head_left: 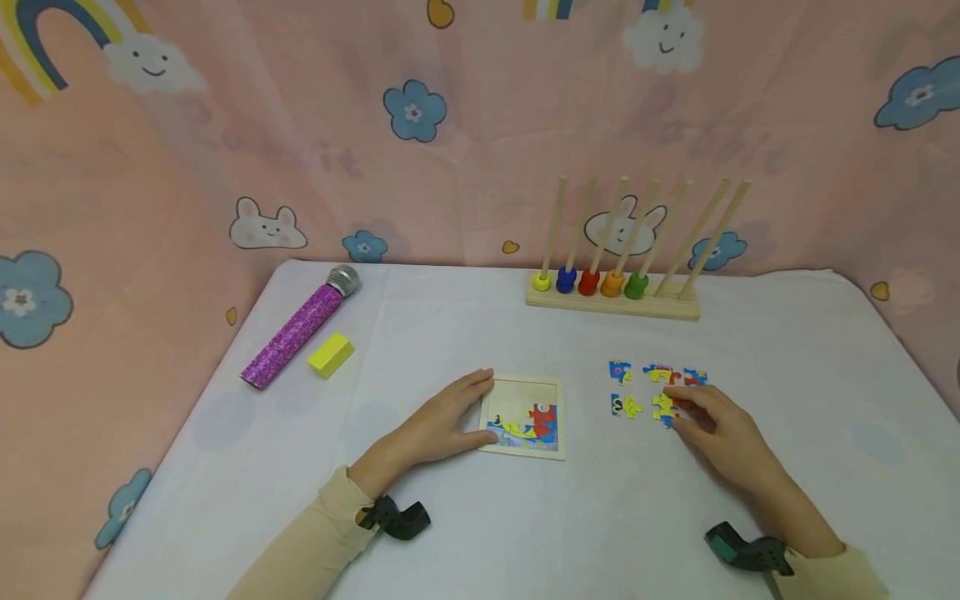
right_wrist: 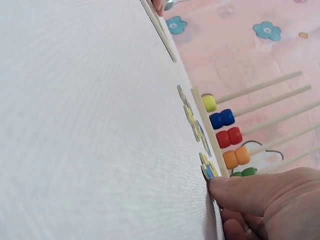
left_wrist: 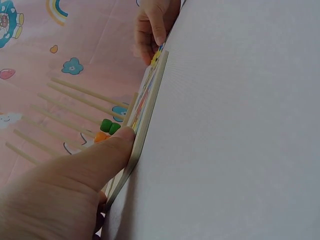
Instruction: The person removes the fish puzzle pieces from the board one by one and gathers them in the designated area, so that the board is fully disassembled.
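Note:
My left hand (head_left: 442, 421) rests at the left side of a small wooden puzzle board (head_left: 561, 425), its thumb and fingers straight at that edge. Part of a colourful picture, with a red piece (head_left: 543, 421), fills the board's lower portion. My right hand (head_left: 723, 433) pinches a yellow and blue puzzle piece (head_left: 663, 408) between thumb and fingers, low over the table. In the right wrist view the thumb covers part of that piece (right_wrist: 206, 167). Several loose pieces lie about it, among them a blue one (head_left: 620, 371) and a yellow one (head_left: 632, 407).
A wooden peg stand (head_left: 615, 307) with coloured beads stands at the back right of the white table (head_left: 420, 333). On the left lie a purple glitter microphone (head_left: 296, 333) and a yellow block (head_left: 331, 356). A pink patterned cloth (head_left: 480, 167) hangs behind.

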Demonstrator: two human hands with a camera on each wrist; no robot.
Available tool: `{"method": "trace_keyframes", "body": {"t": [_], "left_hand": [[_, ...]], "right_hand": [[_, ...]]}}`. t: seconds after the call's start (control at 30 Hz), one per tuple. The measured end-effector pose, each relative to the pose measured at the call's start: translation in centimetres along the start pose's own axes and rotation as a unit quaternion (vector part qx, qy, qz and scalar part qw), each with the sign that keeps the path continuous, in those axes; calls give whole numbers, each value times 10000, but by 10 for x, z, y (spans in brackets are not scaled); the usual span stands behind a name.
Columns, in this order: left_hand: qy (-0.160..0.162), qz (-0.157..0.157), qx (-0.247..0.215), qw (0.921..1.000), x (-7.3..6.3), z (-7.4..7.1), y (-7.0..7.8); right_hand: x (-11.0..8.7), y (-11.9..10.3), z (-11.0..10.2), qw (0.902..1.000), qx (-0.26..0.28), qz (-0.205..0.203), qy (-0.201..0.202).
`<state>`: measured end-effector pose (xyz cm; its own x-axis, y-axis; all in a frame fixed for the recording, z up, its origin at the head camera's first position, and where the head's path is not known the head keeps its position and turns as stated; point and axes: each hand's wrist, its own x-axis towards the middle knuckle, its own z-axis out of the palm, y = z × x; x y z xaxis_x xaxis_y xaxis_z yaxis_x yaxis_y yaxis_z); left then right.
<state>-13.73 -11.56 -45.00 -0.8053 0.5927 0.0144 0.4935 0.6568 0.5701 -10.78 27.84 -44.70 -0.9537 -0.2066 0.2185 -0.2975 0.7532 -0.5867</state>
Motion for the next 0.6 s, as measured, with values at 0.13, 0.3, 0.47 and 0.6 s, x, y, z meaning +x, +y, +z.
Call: {"method": "trace_keyframes", "body": {"t": [0.13, 0.3, 0.47, 0.6], "left_hand": [[12, 12, -9, 10000, 0, -1, 0], [9, 8, -18, 10000, 0, -1, 0], [22, 35, 5, 10000, 0, -1, -1], [35, 47, -10, 10000, 0, 0, -1]], "right_hand": [[0, 1, 0, 9999, -63, -78, 27], [1, 2, 1, 9998, -141, -160, 46], [1, 3, 1, 9996, -193, -181, 47], [1, 3, 0, 9998, -133, -172, 39]]}}
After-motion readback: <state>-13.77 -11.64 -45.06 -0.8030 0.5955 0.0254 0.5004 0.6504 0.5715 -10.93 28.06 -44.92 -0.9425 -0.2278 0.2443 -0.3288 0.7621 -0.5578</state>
